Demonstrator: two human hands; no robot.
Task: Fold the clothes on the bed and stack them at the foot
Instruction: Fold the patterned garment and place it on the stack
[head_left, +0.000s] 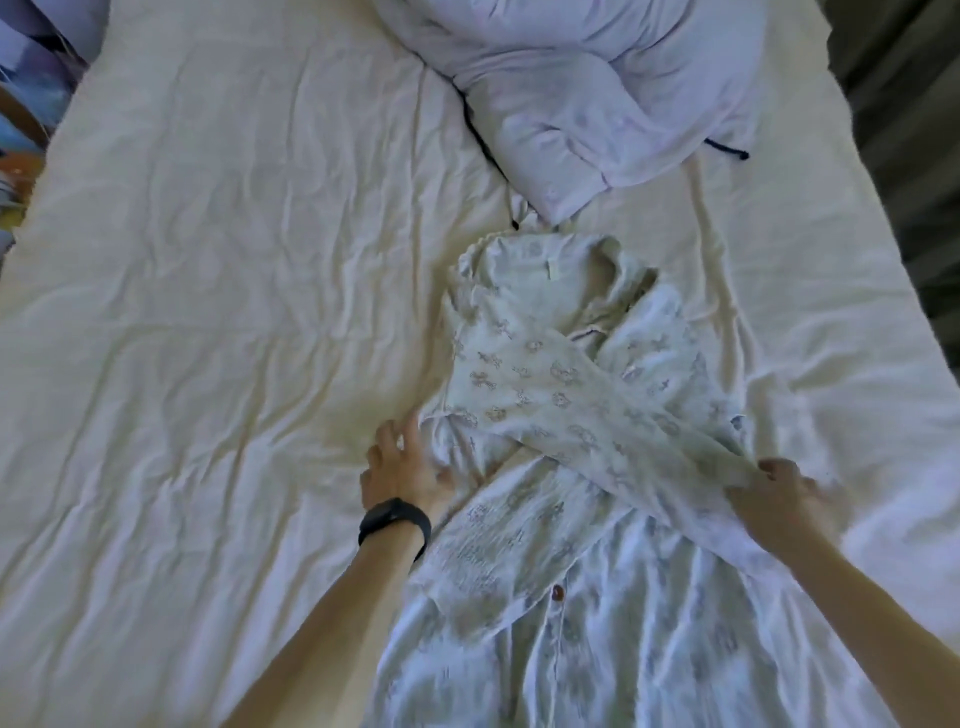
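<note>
Carefully, my open left hand (402, 467) presses the side fold of the printed button shirt (571, 649) lying mid-way up the bed (208, 312) while my right hand (784, 493) pinches its crossed sleeve (597, 421), and tugging too hard could drag that fold loose.

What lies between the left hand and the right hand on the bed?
In the head view, the patterned shirt lies between left hand and right hand, its sleeve folded across it.

Shirt (519, 395): crinkly matt printed cloth; sheet (208, 312): creased matt cloth; wristband (395, 522): matt blk.
</note>
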